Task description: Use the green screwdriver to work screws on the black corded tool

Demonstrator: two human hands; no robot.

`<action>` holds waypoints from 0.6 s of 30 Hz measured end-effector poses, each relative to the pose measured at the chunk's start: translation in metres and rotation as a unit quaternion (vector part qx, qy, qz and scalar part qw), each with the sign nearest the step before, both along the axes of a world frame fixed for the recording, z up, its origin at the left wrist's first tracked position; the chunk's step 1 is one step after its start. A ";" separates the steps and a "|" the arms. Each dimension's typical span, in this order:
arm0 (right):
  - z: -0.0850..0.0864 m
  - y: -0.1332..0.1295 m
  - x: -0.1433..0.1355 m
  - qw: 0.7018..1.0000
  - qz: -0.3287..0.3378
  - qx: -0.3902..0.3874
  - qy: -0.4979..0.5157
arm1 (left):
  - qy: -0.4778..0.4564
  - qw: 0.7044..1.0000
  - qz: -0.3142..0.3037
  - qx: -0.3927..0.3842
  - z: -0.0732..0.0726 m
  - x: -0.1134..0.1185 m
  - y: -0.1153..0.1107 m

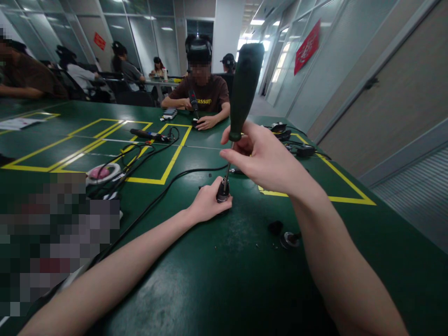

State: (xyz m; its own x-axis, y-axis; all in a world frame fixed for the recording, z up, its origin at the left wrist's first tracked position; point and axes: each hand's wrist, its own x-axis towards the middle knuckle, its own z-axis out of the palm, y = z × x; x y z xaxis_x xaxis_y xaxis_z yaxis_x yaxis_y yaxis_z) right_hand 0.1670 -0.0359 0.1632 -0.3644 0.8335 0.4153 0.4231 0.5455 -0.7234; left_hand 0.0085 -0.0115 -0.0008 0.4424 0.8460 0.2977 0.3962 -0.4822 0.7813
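My left hand point(209, 200) is closed around a small dark cylindrical part point(223, 191) on the green table. A screwdriver point(245, 86) with a thick dark green handle stands nearly upright above it, its shaft reaching down to the part. The fingers of my right hand point(257, 151) are curled by the lower end of the handle, around the top of the shaft. To the right, on the table, lie a round metal-rimmed piece point(290, 240) and a black piece point(276, 227), with several tiny screws nearby.
Black cables and a white ring-shaped roll point(103, 173) lie at the left. A dark pen-like tool point(150, 135) is farther back. Across the table point(196, 163) sits a person point(206, 95) working with a tool. Black devices point(304, 150) lie at the right.
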 end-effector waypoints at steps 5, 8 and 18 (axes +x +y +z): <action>0.000 0.000 -0.003 1.000 -0.024 -0.013 0.004 | -0.011 1.000 -0.003 -0.002 0.001 -0.001 -0.001; 0.001 0.000 -0.003 1.000 -0.028 -0.003 -0.004 | -0.016 1.000 -0.006 -0.001 0.001 -0.002 0.000; 0.005 -0.003 -0.006 0.999 -0.032 -0.014 -0.004 | -0.024 1.000 -0.004 0.014 0.000 -0.003 0.003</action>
State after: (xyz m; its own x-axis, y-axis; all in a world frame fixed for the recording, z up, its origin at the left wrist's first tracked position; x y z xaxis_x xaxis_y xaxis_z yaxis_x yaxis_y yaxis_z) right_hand 0.1611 -0.0391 0.1681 -0.3141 0.8661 0.3889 0.4619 0.4973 -0.7344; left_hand 0.0060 -0.0086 -0.0003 0.4335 0.8332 0.3433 0.3539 -0.5078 0.7854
